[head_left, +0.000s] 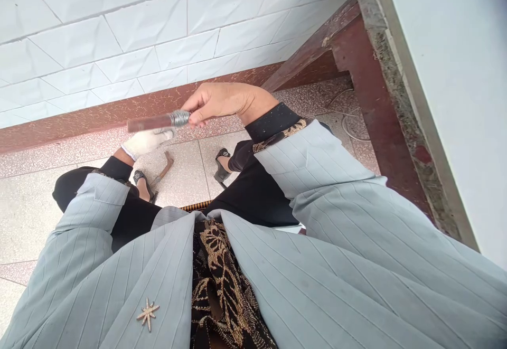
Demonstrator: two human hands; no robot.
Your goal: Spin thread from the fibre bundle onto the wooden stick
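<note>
A brown rod-like handle (148, 123), probably wooden, is held level above the floor, with thin grey wire (181, 118) wound in a thick coil round its right end. My bare right hand (214, 103) pinches that wire-wound end between thumb and fingers. Just below the rod is my left hand (146, 144), in a white knit glove. Its fingers are together, pointing right and partly covered by the rod; what they hold, if anything, is hidden.
On the tiled floor (180, 175) between my shoes (143, 184) lies a small tool (166, 164) with a curved brown part. A white-tiled wall (158, 27) rises ahead. To my right stands a reddish-brown frame (380, 111) under a pale top (447, 74), with a loose cable (348, 130) beside it.
</note>
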